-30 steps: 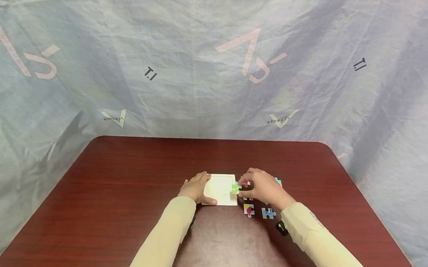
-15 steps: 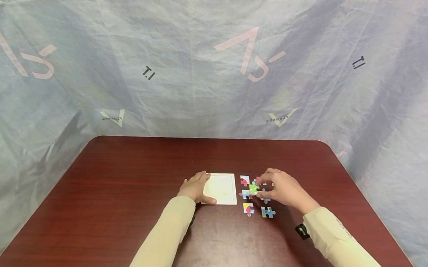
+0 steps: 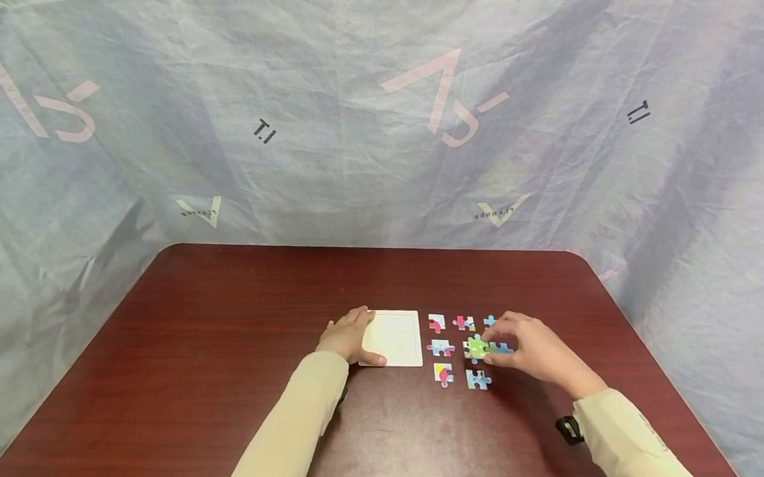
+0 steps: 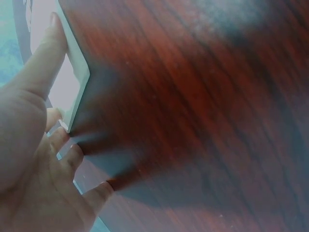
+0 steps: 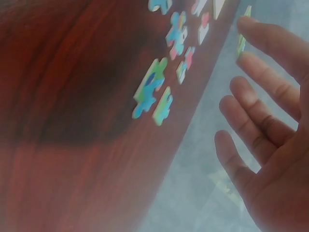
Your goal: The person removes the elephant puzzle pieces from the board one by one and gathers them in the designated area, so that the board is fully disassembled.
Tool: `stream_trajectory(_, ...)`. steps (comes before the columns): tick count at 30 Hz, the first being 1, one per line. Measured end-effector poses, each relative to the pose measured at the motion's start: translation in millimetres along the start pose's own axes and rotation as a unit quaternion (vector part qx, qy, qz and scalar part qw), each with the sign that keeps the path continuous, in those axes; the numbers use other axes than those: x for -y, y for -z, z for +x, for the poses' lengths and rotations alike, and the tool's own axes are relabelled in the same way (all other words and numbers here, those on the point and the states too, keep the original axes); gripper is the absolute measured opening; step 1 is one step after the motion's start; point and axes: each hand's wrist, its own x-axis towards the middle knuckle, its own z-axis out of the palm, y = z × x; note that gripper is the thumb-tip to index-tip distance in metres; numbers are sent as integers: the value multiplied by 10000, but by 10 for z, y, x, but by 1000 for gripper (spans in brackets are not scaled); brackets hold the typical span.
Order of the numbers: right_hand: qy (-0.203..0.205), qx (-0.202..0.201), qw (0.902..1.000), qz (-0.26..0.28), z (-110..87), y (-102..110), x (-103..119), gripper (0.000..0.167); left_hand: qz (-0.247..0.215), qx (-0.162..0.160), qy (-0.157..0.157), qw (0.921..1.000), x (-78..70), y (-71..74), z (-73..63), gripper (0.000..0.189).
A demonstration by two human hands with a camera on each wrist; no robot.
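Observation:
My left hand (image 3: pixel 346 336) rests on the left side of a white square puzzle tray (image 3: pixel 395 339). In the left wrist view its thumb (image 4: pixel 50 46) lies on the tray's rim, and the other fingers are spread by its corner. Between thumb and forefinger, my right hand (image 3: pixel 534 348) pinches a green dotted jigsaw piece (image 3: pixel 477 348), seen nearly edge-on in the right wrist view. That piece is raised over other pieces and partly hides one under it. A blue and green jigsaw piece (image 3: pixel 502 349) lies partly behind the right fingers.
Several colourful jigsaw pieces lie in loose rows right of the tray, among them a pink and white piece (image 3: pixel 437 322), a yellow and red piece (image 3: pixel 443 373) and a blue piece (image 3: pixel 478 379). The dark red wooden table (image 3: pixel 258 297) ends before a grey cloth backdrop (image 3: pixel 334 158).
The right hand has moved right, taking the green jigsaw piece from the tray's right edge to above the loose pieces. The left hand has stayed on the tray.

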Motion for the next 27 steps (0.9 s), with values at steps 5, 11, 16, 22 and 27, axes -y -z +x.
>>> stream_trajectory(5, -263, 66, 9996, 75, -142, -3, -71, 26, 65, -27, -49, 10000, 64, -78, 72, 97)
stream_trajectory(11, -444, 128, 9989, 126, -270, -50, -160, 26, -4, -29, -18, 10000, 10, -21, 7, 94)
stream_trajectory(16, -661, 289, 9967, 364, -372, -121, -228, 28, 122, 37, -14, 9999, -2, -10, 4, 93)
stream_trajectory(22, -733, 281, 9960, 417, -441, -183, -302, 26, 69, 59, 15, 10000, -52, 34, -47, 94)
stream_trajectory(27, -718, 288, 9959, 476, -456, -224, -351, 25, 79, 39, 32, 10000, -50, 44, -65, 94)
